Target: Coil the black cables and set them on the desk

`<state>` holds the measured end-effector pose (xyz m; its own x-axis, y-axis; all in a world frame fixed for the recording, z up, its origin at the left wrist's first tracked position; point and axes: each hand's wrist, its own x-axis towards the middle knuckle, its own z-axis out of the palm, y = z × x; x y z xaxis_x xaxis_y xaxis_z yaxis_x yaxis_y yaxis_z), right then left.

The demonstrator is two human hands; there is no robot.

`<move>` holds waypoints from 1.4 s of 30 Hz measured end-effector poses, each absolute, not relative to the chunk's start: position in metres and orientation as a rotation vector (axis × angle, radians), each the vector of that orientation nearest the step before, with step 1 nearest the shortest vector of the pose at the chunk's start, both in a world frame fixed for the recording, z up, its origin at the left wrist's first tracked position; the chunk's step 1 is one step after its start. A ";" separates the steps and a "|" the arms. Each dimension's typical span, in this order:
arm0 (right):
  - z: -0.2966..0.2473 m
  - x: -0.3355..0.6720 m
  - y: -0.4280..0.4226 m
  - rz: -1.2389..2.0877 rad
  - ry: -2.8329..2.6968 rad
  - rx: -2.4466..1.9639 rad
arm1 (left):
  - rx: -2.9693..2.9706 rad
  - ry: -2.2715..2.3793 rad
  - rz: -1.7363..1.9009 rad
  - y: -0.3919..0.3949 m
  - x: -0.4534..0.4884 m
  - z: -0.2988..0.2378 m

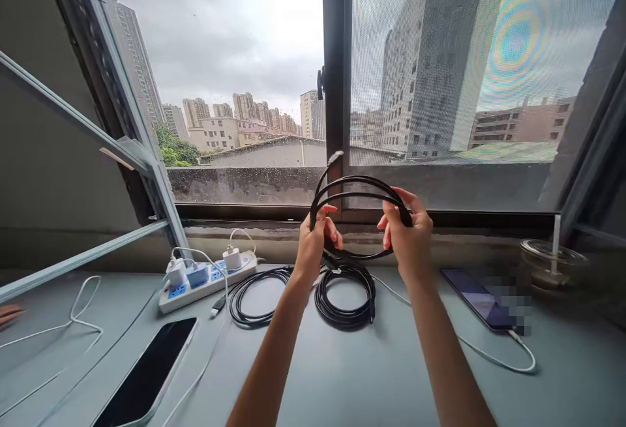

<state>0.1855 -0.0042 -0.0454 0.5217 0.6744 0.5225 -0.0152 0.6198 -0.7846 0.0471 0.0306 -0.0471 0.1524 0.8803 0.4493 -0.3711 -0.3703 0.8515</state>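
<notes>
A black cable hangs in loose loops between my two hands, raised above the tabletop. My left hand is closed round the left side of the loops, and one cable end with a grey plug sticks up above it. My right hand grips the right side of the loops between thumb and fingers. Below them on the table lies a thick coil of black cable. A second, thinner black coil lies to its left, partly behind my left forearm, with a plug at its edge.
A white power strip with several chargers stands at the back left. A phone lies front left; another phone with a white cable lies right. A lidded plastic cup stands back right. Another person's fingers show at the left edge.
</notes>
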 end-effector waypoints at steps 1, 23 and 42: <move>-0.046 0.186 -0.005 0.440 -1.004 -0.862 | 1.450 0.590 1.487 0.031 0.043 -0.046; -0.045 0.181 -0.011 0.033 -1.523 -0.842 | 1.824 0.840 1.077 0.010 0.021 -0.030; -0.041 0.169 -0.021 -0.104 -1.230 -1.088 | 1.722 0.919 1.513 0.006 0.007 -0.014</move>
<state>0.1687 -0.0205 -0.0415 0.3956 0.4684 0.7900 0.5940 0.5256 -0.6091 0.0068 0.0063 -0.0142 0.0841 0.8439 0.5298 0.0812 -0.5357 0.8405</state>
